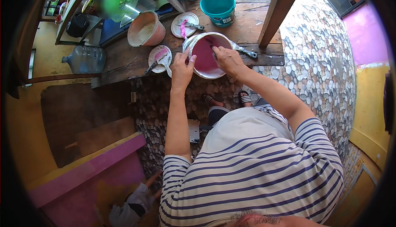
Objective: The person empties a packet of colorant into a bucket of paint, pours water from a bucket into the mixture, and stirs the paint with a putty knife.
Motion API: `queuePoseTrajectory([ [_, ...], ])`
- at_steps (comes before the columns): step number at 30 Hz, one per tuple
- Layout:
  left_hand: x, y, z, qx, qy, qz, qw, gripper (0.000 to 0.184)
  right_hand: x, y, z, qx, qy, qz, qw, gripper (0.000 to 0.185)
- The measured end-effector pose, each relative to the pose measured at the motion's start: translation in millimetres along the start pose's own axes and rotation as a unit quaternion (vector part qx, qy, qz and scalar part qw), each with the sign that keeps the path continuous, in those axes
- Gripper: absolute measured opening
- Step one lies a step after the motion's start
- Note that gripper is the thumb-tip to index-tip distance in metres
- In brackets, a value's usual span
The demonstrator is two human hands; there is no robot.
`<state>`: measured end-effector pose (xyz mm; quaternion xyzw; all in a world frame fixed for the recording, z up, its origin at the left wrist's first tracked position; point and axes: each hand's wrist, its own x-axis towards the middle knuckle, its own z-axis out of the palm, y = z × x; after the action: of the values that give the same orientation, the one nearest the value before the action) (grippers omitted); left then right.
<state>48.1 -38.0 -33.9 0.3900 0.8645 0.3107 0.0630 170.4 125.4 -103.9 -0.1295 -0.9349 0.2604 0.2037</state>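
A white bucket [205, 75] with pink paint [203, 55] inside stands at the front edge of the wooden table. My left hand [182, 67] is closed on the bucket's left rim. Over the right part of the opening, my right hand [227, 59] grips a dark tool handle [213, 48] that points into the paint; its lower end is hidden. Left of the bucket lies a white lid [154, 54] with a pink-stained brush [159, 63] on it. Behind, another round lid [178, 20] carries a brush [194, 26] with pink bristles.
The wooden table [251, 18] also holds a teal bucket [218, 8], an orange bucket [146, 29] and a dark-handled brush [246, 52] right of the paint. A wooden post [280, 12] rises at the right. A water jug [85, 59] is at left. Another person [134, 204] is at lower left.
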Motion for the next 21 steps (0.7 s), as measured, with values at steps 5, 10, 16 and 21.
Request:
queuePoseTrajectory([
  [5,-3.2,-1.8,-0.5,-0.007,0.005,0.013,1.000,0.043,-1.2,-1.3,-5.9,0.002,-0.111,0.081,0.991,0.018],
  [10,-5.3,-9.7,1.7,0.005,0.022,0.023,0.999,0.041,-7.4,-13.3,1.5,0.063,-0.116,0.164,0.977,0.027],
  [16,-9.5,-12.7,-2.6,-0.006,0.027,0.003,1.000,0.043,-4.8,-26.4,11.1,0.180,-0.134,0.223,0.949,0.036],
  [21,-11.3,-21.5,-4.7,-0.007,0.025,0.006,1.000,0.044,-5.3,-38.2,22.7,0.237,-0.133,0.196,0.942,0.037],
])
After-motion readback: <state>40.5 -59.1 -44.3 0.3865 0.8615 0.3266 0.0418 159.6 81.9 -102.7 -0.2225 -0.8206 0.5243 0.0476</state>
